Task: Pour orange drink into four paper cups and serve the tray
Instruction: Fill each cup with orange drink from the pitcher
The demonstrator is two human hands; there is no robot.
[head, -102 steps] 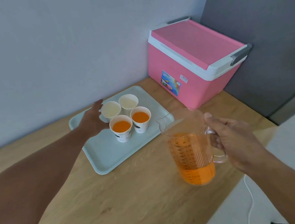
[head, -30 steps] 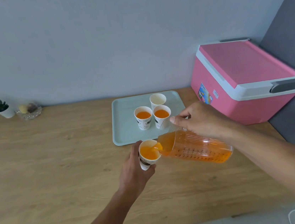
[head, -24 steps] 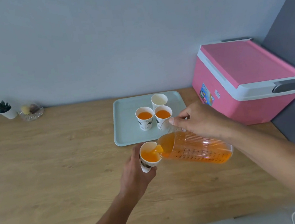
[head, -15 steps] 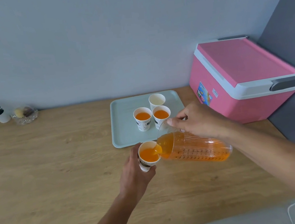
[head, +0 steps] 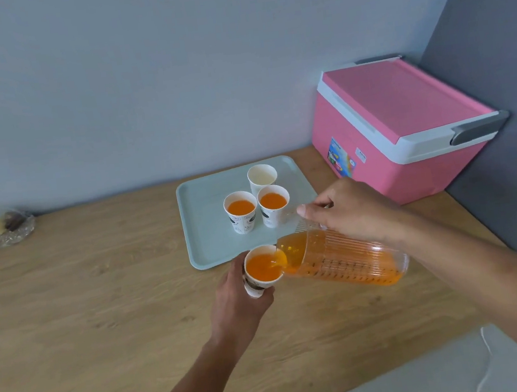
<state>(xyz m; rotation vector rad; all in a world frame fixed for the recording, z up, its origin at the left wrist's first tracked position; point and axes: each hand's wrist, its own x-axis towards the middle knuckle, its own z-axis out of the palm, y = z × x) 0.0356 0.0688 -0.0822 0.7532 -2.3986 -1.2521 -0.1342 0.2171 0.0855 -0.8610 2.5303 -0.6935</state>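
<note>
Pouring | jug [head: 343, 260] in right hand [head: 355, 213] | cup [head: 261, 270] in left hand [head: 239, 302]

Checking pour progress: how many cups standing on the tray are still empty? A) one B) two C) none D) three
A: on the tray, only the back cup shows a white inside; the two front cups hold orange drink, and the fourth cup is in the left hand, off the tray.

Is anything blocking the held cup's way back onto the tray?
Nothing visible does. The left hand holds the cup just off the tray's near edge, and the tray's near-left area is bare; the two filled cups stand farther back.
</note>
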